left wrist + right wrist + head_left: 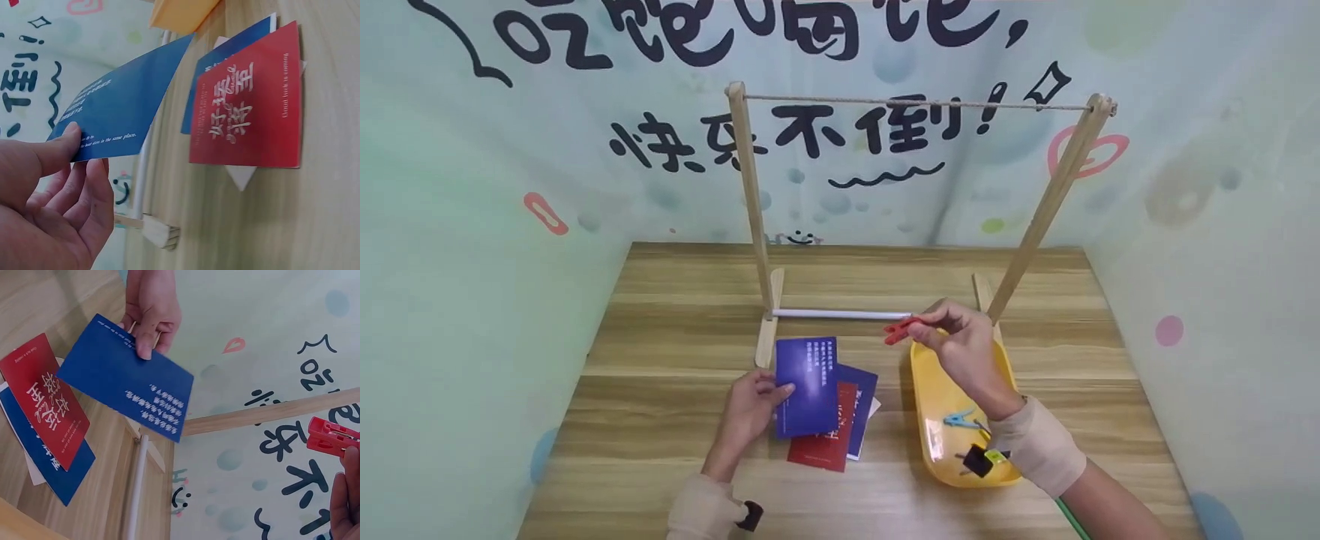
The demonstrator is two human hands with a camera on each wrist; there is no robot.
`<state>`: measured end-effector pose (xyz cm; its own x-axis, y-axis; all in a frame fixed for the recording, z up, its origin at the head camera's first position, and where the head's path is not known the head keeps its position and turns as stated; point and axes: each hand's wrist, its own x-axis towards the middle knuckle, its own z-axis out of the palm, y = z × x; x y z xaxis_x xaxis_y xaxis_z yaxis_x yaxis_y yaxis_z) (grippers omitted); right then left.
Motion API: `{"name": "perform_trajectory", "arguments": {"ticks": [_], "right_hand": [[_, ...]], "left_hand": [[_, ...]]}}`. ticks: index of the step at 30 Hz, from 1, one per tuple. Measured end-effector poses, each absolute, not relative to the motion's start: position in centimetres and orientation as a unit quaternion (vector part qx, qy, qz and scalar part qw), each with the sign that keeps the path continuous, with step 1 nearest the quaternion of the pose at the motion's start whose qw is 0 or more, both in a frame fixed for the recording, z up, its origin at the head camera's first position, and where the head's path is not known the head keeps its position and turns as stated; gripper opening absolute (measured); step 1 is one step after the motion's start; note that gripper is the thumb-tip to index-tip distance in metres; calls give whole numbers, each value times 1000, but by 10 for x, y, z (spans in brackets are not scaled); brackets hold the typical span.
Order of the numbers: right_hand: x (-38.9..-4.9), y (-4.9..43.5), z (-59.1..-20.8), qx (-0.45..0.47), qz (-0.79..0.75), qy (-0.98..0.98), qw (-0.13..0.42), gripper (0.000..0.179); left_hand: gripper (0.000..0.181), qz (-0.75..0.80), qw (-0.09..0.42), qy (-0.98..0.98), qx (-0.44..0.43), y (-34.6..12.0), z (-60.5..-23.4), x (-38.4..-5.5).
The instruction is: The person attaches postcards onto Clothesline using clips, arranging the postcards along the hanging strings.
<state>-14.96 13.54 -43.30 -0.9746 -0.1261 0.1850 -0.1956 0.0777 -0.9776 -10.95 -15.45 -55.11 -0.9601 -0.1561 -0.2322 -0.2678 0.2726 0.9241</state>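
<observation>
My left hand pinches a blue card by its edge, thumb on the printed face and fingers behind. In the left wrist view the card is raised and tilted over the table. Below it lies a loose pile with a red card on top and another blue card partly under it; a white corner sticks out beneath. Between thumb and fingers my right hand holds a red clothespin, above the far end of the yellow tray.
A wooden frame stands behind the cards, with a left post, a right post, a string across the top and a white rod low down. In the tray lie a blue clothespin and a black clip.
</observation>
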Motion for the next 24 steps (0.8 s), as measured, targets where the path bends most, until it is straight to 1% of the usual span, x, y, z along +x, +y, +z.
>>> {"name": "perform_trajectory", "arguments": {"ticks": [2, 6, 7, 10, 13, 16, 20, 24], "right_hand": [[-152, 134, -429, 111, 667, -736, 34, 4], [-157, 130, -420, 126, 656, -743, 46, 10], [-158, 129, -417, 132, 652, -745, 47, 11], [-163, 127, -407, 154, 630, -760, 46, 3], [-168, 125, -395, 176, 614, -769, 40, 7], [-174, 121, -383, 194, 599, -775, 44, 8], [-182, 114, -368, 218, 591, -775, 57, 3], [-187, 105, -356, 239, 583, -773, 68, 10]], "left_hand": [[26, 587, 36, 798, -131, -155, -542, -111], [23, 590, 6, 797, -128, -155, -524, -115], [22, 591, -2, 797, -127, -154, -519, -116], [22, 600, -20, 789, -130, -153, -506, -119], [22, 599, -36, 790, -124, -152, -494, -122], [21, 595, -45, 793, -122, -152, -486, -125], [22, 587, -54, 799, -121, -154, -475, -130], [23, 575, -73, 807, -113, -158, -465, -137]]}}
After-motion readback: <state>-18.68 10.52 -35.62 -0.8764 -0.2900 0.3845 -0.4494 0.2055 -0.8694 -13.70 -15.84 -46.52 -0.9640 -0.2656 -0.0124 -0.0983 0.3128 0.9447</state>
